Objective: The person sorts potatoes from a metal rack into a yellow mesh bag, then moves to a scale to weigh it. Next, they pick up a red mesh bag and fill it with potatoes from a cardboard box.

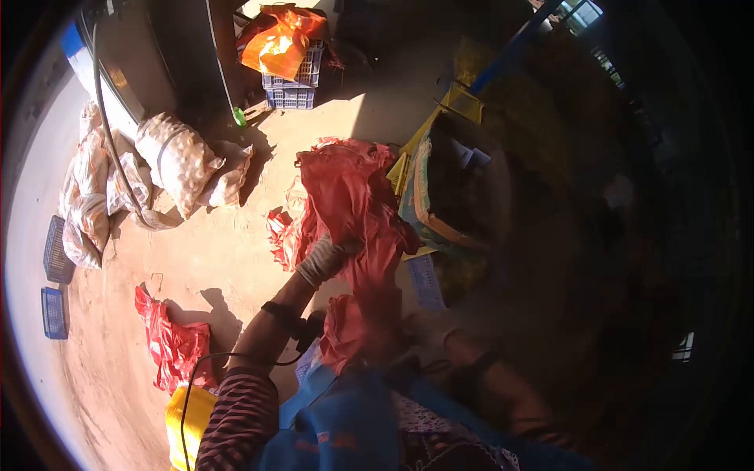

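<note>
1. Closest to me is the striped sleeve (239, 420) and a dark strap (284, 312) round the left wrist, with a thin cable looping off it. That cable ought to stay clear of the cloth, I'd say, or it may snag.
2. The left hand (322, 261), gloved, has its fingers closed on a fold of the red sack (357, 228), which hangs from the grip down toward the person's lap. A firmer hold nearer the sack's edge would, I think, let it fall open more evenly.
3. The right hand (428, 336) sits low in shadow against the sack's bottom end; whether its fingers are closed I cannot tell. It would do well to steady that lower end while the left lifts.
4. On the floor (212, 259) to the left lies a crumpled red sack (174, 345), apart from the one in hand.
5. Just right of the held sack stands an open bag (452, 196), dark inside.
6. Farther off, full white sacks (179, 161) lie heaped, and a blue crate (292, 85) holds orange cloth (281, 41).
</note>
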A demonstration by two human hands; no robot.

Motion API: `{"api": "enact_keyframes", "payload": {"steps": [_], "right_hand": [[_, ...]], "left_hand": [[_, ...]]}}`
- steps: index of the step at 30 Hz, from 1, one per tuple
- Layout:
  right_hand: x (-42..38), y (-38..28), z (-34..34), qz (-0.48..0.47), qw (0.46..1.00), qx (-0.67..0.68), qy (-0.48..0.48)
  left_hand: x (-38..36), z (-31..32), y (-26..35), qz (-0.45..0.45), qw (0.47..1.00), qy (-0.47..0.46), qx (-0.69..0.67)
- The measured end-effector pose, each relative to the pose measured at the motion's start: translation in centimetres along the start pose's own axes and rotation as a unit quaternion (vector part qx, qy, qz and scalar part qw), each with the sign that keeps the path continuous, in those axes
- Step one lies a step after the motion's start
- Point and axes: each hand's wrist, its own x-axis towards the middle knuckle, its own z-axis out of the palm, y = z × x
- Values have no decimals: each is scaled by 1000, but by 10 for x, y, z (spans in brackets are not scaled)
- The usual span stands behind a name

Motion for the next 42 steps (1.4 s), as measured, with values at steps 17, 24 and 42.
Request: {"api": "enact_keyframes", "payload": {"steps": [17, 24, 42], "right_hand": [[-268, 70, -114, 31, 585, 497, 640], [-373, 71, -102, 265, 395, 432, 766], [-531, 301, -29, 414, 87, 229, 877]], "left_hand": [[46, 299, -146, 30, 808, -503, 306], [137, 447, -155, -266, 882, -388, 25], [313, 823, -186, 91, 797, -485, 347]]}}
